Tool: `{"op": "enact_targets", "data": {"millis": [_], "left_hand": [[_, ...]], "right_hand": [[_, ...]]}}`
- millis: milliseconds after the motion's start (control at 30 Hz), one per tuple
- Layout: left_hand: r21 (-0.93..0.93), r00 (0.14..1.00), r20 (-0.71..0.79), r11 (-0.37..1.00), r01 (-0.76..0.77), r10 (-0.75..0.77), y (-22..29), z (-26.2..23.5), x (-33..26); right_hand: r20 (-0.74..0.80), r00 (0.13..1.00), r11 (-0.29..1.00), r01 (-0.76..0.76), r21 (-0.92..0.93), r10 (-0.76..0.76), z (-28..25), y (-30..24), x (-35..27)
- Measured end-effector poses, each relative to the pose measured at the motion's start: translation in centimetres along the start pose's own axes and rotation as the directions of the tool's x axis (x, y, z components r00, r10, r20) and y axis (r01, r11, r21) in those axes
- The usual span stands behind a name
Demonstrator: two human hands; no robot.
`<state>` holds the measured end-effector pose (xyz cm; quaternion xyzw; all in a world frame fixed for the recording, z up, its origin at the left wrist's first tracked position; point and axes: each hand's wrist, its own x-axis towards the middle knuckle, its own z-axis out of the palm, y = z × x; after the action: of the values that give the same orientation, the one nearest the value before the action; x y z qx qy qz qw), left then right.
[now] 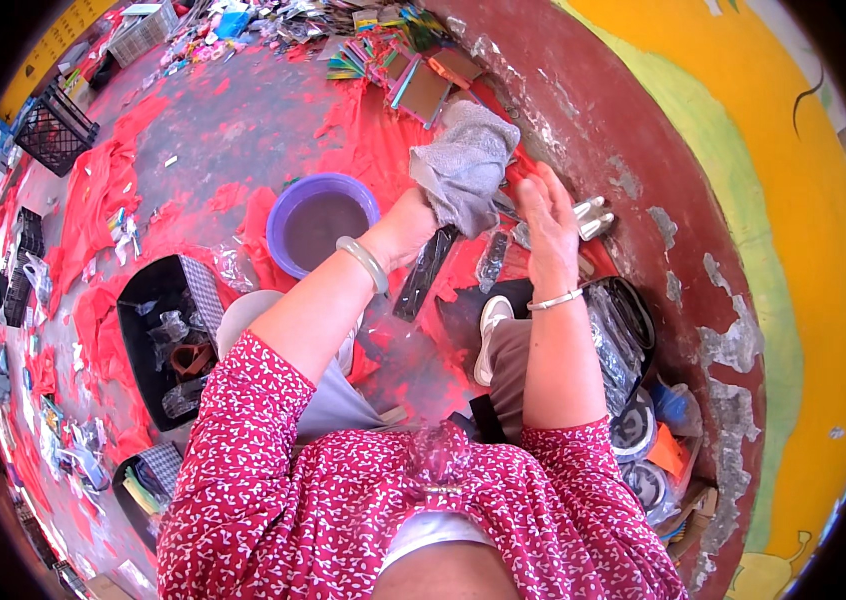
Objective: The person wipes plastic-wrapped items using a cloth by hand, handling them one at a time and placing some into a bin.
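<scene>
A grey cloth hangs bunched in front of me, with my left hand closed on its lower left edge. To the right of the cloth my right hand is raised, its fingers stretched out and nothing seen in them. Whether its fingertips touch the cloth I cannot tell. Below the cloth lies a long black strip in clear wrapping, and beside it a shorter dark wrapped strip. Some shiny silver-white pieces rest just right of my right hand. A bangle circles each wrist.
Left of my left arm stands a purple basin of murky water. Open dark bins with small goods flank my left leg. A black case of wrapped items sits at my right. Notebooks lie beside the red wall.
</scene>
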<state>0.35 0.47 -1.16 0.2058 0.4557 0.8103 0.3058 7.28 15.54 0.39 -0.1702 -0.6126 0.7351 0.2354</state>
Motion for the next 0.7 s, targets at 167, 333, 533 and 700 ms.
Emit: {"op": "enact_targets", "data": {"millis": [167,333,533,700], "left_hand": [[0.511,0.957,0.206,0.812,-0.281,0.202,-4.0,-0.3,0.3],[0.842,0.913,0.324,0.364,-0.398,0.249,-2.4,2.5,-0.7],[0.756,0.991,0.117,0.642,-0.129,0.062,0.6,2.5,-1.8],[0.165,0.880,0.315,0.933,0.320,-0.357,0.5,2.3,-1.8]], "right_hand": [[0.050,0.998,0.979,0.014,0.202,-0.025,2.3,3.5,-0.1],[0.033,0.988,0.765,-0.135,0.630,0.148,1.2,4.6,1.1],[0.303,0.949,0.493,-0.223,0.841,-0.088,-0.8,0.8,2.1],[0.305,0.946,0.423,-0.234,0.875,-0.108,-1.6,-0.2,2.2]]}}
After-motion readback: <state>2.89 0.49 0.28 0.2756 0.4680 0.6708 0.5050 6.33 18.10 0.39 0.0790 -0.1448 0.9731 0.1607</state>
